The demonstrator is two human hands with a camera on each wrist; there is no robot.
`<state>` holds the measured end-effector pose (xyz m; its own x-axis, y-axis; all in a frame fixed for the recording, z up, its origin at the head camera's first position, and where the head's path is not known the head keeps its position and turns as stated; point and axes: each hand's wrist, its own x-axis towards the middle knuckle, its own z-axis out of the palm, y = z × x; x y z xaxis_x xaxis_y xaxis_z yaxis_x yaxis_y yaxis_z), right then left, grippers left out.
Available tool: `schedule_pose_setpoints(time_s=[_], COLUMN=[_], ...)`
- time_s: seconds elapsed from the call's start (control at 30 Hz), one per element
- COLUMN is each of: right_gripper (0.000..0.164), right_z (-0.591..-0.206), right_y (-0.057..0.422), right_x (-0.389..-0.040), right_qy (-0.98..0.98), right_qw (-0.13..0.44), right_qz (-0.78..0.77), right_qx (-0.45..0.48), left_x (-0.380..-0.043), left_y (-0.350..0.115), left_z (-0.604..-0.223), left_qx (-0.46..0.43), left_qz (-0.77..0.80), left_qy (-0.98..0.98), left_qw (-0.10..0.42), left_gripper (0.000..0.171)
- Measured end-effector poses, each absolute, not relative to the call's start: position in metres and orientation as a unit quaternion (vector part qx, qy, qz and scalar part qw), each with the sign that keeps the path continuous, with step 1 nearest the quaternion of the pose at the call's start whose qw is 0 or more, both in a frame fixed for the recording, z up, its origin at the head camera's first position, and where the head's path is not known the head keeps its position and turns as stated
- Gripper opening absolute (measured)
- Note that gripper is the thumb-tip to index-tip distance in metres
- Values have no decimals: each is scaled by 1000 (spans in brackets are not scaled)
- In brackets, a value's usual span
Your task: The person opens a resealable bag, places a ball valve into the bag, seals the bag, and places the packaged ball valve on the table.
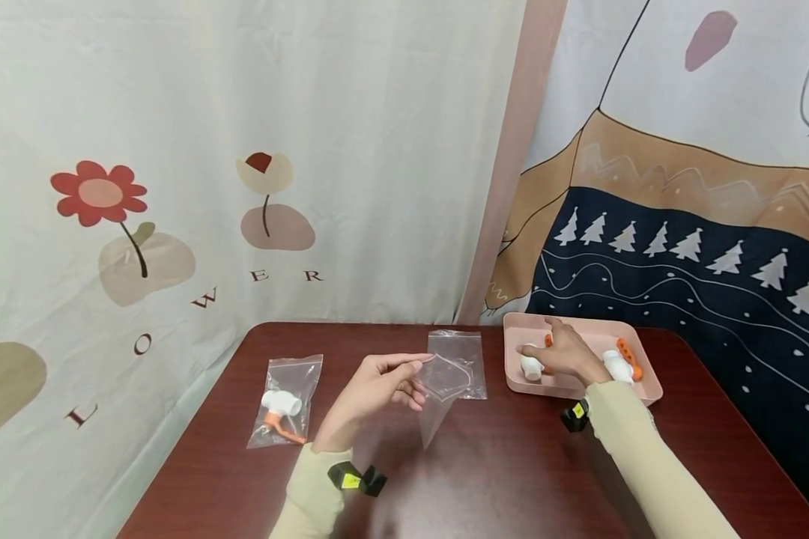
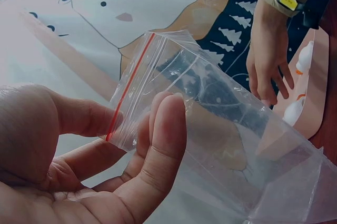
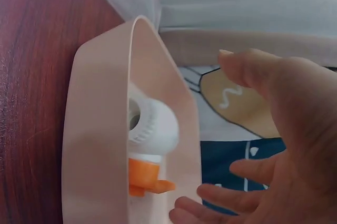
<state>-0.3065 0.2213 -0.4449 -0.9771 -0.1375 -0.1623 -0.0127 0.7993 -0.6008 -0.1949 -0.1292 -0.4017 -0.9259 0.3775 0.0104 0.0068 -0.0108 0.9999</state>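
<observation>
My left hand [image 1: 386,383] pinches the top edge of a clear zip bag [image 2: 210,113] between thumb and fingers; a red line runs along its seal. Nothing shows inside that bag. Over the pink tray [image 1: 583,389] reaches my right hand [image 1: 562,350], its fingers spread and apart from the parts below. A white plastic pipe fitting with an orange handle, like a small valve [image 3: 158,126], lies in the tray near those fingers. Another white and orange valve [image 1: 618,365] lies at the tray's right end, partly behind the right wrist.
On the table's left side lies a clear bag [image 1: 285,408] with a white and orange valve inside. Another flat clear bag [image 1: 468,352] rests at the back, behind the held one. A printed curtain [image 1: 377,187] hangs along the table's far edge.
</observation>
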Motion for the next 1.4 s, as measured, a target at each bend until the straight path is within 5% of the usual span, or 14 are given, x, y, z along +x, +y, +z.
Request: schedule_pose_setpoints(time_s=[0.2, 0.37, 0.63, 1.07, 1.4], right_gripper=[110, 95, 56, 42, 54], right_z=[-446, -448, -460, -465, -460], right_y=[220, 217, 208, 205, 206], right_x=[-316, -319, -324, -327, -322], right_qy=[936, 924, 940, 944, 935], right_qw=[169, 204, 164, 136, 133], right_qz=[-309, -321, -291, -287, -317], right_qx=[6, 37, 65, 86, 86], left_x=[-195, -195, -195, -196, -197], left_y=[-130, -130, -130, -127, -127], left_z=[-402, -401, -404, -405, -405], left_qx=[138, 139, 141, 144, 141], left_qz=[696, 698, 701, 696, 699], left_qy=[692, 690, 685, 689, 686], left_qw=[132, 135, 138, 142, 146], left_gripper=[38, 40, 38, 37, 38])
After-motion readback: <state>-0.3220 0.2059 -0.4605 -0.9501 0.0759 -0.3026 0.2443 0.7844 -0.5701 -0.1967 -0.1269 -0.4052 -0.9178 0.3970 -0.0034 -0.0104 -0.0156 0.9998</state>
